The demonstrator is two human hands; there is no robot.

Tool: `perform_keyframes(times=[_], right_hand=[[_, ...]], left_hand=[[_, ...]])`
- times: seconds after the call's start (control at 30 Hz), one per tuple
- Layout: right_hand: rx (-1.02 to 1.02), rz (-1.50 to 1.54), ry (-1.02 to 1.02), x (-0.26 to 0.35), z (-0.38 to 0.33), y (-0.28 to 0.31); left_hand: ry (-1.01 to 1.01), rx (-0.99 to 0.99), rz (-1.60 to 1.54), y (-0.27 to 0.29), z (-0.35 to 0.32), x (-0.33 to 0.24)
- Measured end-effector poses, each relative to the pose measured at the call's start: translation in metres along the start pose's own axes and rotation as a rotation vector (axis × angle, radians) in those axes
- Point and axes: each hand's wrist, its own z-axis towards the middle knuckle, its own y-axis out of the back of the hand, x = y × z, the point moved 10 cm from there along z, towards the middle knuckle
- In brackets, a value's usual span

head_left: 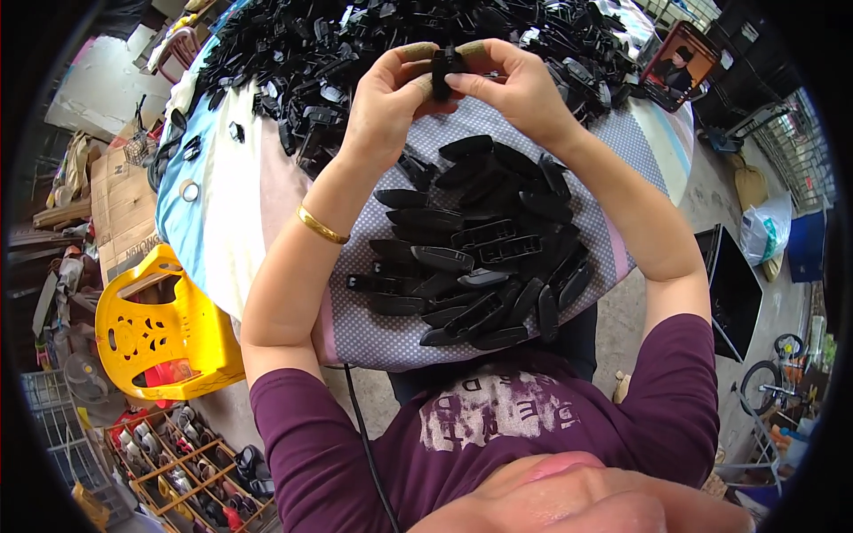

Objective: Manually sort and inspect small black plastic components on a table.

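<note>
Left hand (388, 102) and right hand (518, 93) pinch a small black part (442, 75) above the cloth-covered counter (355, 342), each grip closed on it, seemingly for steadiness (some fingers wear tan covers (419, 51)), with black pieces (480, 240) piled conveniently near the body

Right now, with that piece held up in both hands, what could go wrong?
1. The small black part between the left hand and right hand could slip and get lost among the similar dark pieces in the big heap.
2. The smaller pile reaches close to the near edge of the cloth-covered table, so a bump might knock pieces off.
</note>
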Motion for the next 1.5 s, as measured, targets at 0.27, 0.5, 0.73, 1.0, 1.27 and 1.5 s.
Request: perform_keyframes(times=[0.27, 0.5, 0.73, 1.0, 1.27, 1.5], right_hand=[[-0.043, -0.052, 0.049, 0.007, -0.002, 0.010], [-0.022, -0.112, 0.036, 0.008, -0.004, 0.008], [-0.005, -0.320, 0.111, 0.016, -0.004, 0.002], [0.001, -0.297, 0.092, 0.015, -0.005, 0.003], [-0.067, -0.291, 0.191, 0.022, -0.008, 0.003], [-0.124, -0.690, 0.547, 0.060, -0.020, -0.007]], left_hand=[[-0.032, -0.008, -0.066, -0.006, -0.003, -0.002], [-0.058, -0.088, -0.059, 0.007, 0.000, 0.000], [-0.034, -0.123, -0.079, 0.010, -0.003, 0.004], [-0.077, -0.145, -0.049, 0.014, -0.002, -0.003], [-0.072, -0.121, 0.008, 0.011, -0.003, -0.008], [-0.091, -0.161, -0.032, -0.001, -0.008, -0.010]])
